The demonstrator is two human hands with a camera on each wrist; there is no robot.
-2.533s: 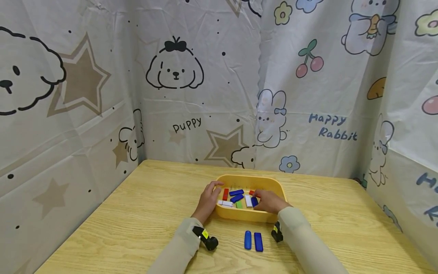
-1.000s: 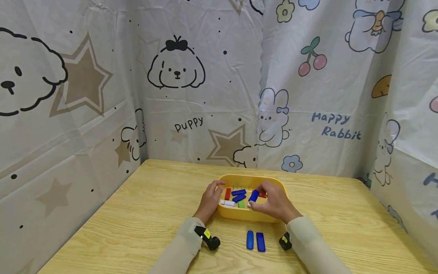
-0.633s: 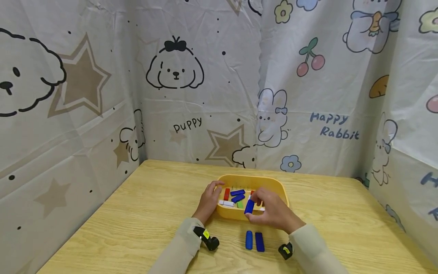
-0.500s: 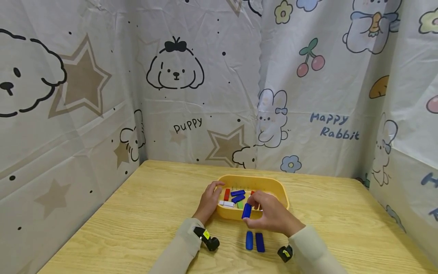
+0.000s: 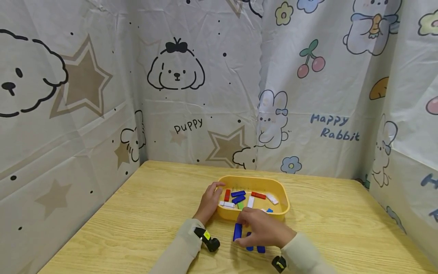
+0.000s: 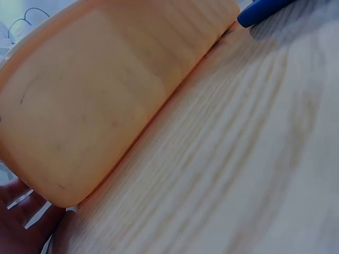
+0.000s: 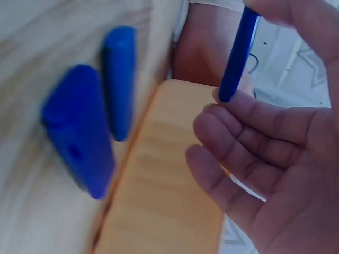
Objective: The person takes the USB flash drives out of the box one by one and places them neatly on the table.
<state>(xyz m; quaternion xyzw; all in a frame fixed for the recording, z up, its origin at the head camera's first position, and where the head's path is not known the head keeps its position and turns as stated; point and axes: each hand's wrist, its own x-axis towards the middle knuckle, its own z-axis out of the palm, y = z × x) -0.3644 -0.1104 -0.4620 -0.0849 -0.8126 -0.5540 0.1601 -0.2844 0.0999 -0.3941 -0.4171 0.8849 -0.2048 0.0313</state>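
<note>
Pinching a slim glossy blue block, right hand, left hand gripping the yellow tray

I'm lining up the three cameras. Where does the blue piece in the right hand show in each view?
Head: blue piece, low centre, pinched by the right hand, in front of the yellow tray.
Left wrist: probably the blue tip at the top right.
Right wrist: top right, held in the fingers.
Shared landmark: the yellow tray.
</note>
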